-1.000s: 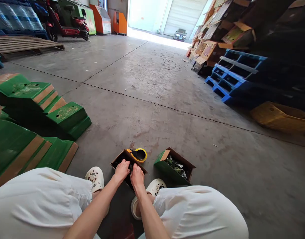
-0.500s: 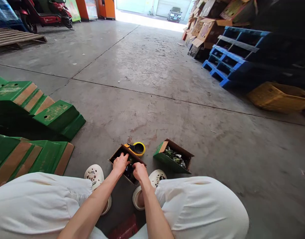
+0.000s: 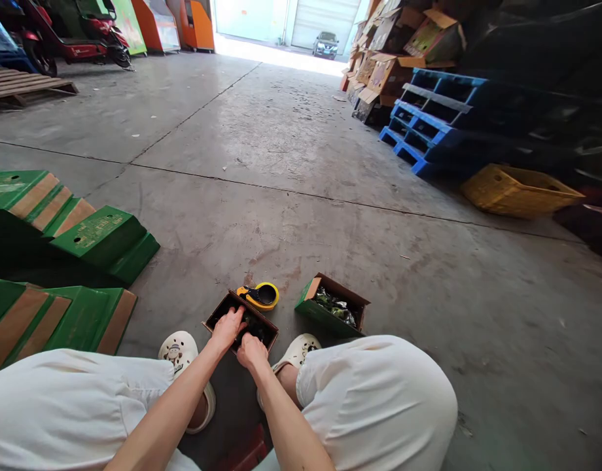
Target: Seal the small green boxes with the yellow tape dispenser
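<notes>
An open cardboard box (image 3: pixel 274 335) stands on the floor between my feet, with dark, shiny contents partly hidden by my hands. My left hand (image 3: pixel 227 329) reaches in over its left part, fingers bent down and thumb apart from them around something dark. At the box's near edge, my right hand (image 3: pixel 252 352) is closed, with its fingertips hidden inside. What either hand grips is too dark to make out. A yellow and black tape dispenser (image 3: pixel 245 296) lies just behind the box. To the right, a green open box (image 3: pixel 308 299) contains several dark green clear-wrapped packets (image 3: pixel 336 306).
Green folded cartons (image 3: pixel 102 232) are piled at the left. Blue pallets (image 3: pixel 423 121), a yellow basket (image 3: pixel 521 190) and stacked cardboard boxes (image 3: pixel 382 75) stand at the right. A red scooter (image 3: pixel 80 49) and a wooden pallet (image 3: pixel 26 85) are at the far left.
The view has shifted, moving the scene slightly left. Both hands remain in the box, and my right hand has come nearer to the left one and lower along the near edge.
</notes>
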Tool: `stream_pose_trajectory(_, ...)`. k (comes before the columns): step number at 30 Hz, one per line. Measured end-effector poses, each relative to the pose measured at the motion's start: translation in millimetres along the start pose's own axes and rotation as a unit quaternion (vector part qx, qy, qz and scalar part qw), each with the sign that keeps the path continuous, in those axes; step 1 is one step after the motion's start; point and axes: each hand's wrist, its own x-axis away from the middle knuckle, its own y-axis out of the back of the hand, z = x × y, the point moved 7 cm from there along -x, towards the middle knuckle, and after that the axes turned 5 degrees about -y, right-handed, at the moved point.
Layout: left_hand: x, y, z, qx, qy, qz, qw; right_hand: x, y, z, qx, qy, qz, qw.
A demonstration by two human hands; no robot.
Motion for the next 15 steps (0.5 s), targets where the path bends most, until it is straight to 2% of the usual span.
stream_pose_trajectory(5,-3.3,2.3,-1.7,-0.006,0.007,0.01,1.0,-8.1,-4.8,-8.4,-0.13,-0.078,-0.021,0.988)
stream_pose_trajectory(11,-2.5,8.9,-3.3,-0.036,0.019,0.04,0.998,-15.4,-9.6,-17.4,-0.279,-0.09,-0.047,0.955)
stream_pose_trajectory(15,0.5,8.4,-6.8,-0.035,-0.006,0.048,0.998,-22.3,-16.7,-23.8,-0.352,-0.099,-0.062,0.929)
